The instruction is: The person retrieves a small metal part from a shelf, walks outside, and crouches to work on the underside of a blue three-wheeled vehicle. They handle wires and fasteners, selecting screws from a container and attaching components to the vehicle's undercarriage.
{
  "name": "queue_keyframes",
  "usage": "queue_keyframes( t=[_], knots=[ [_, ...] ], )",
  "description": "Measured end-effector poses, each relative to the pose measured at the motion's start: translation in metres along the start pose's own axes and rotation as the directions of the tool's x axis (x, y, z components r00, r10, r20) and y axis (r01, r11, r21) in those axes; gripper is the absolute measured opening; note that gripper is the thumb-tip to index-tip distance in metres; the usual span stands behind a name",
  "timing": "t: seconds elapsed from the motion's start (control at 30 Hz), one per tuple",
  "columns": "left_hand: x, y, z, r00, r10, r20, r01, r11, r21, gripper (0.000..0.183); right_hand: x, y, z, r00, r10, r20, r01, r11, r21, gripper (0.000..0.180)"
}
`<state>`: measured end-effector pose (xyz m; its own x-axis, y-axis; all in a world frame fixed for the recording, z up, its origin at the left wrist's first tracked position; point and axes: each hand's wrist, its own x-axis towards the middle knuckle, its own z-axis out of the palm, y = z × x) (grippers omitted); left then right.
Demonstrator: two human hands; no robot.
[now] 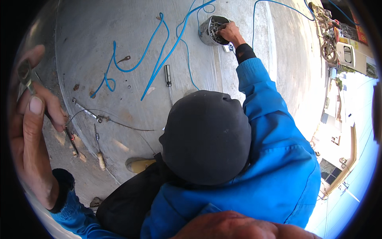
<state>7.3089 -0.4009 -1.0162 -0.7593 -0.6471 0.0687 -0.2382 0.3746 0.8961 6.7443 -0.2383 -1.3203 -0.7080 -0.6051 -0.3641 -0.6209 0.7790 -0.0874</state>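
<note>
My left hand [34,119], close to the camera at the left edge, grips a metal wrench [25,71]; its ring-like end shows above the thumb. My right arm, in a blue sleeve, stretches to a worn metal can [206,33] of loose bolts and other small metal parts. Fingers of my right hand [229,31] are down inside the can, so their tips and anything between them are hidden. A rounded dark shape, apparently my knee [206,137] in black trousers, covers the middle of the view. Blurred skin fills part of the bottom edge.
Blue hose [171,52] loops over the concrete floor [89,27]. A screwdriver [168,76], a combination wrench [86,110], a wooden-handled tool [101,161] and a thin dark cable [131,128] lie there. A yellowish shoe [140,165] is below. Motorcycles [329,50] and a white vehicle [346,53] stand at right.
</note>
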Motion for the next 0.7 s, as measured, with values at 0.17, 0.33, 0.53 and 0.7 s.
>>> queue_keyframes(
  t=[0.17, 0.33, 0.53, 0.7],
  knots=[
    [-0.002, -0.005, 0.016, 0.993, -0.028, 0.115, 0.024, 0.999, 0.036, 0.034, -0.03, -0.01, -0.002, 0.977, -0.037, -0.21, -0.002, 0.984, -0.179, 0.038],
    [0.011, -0.006, 0.038, 0.987, -0.024, 0.16, 0.035, 0.997, -0.063, 0.022, -0.029, 0.011, 0.007, 0.991, 0.018, -0.135, 0.008, 0.981, 0.193, 0.03],
    [0.003, 0.011, 0.056, 0.974, -0.109, 0.196, 0.116, 0.993, -0.026, 0.023, -0.054, 0.01, -0.005, 0.996, -0.019, -0.089, 0.083, 0.586, 0.806, 0.023],
    [-0.003, 0.011, 0.075, 0.963, -0.235, 0.13, 0.239, 0.971, -0.017, 0.022, -0.061, -0.004, -0.023, 0.995, 0.098, -0.004, -0.021, 0.252, 0.967, 0.032]
  ],
)
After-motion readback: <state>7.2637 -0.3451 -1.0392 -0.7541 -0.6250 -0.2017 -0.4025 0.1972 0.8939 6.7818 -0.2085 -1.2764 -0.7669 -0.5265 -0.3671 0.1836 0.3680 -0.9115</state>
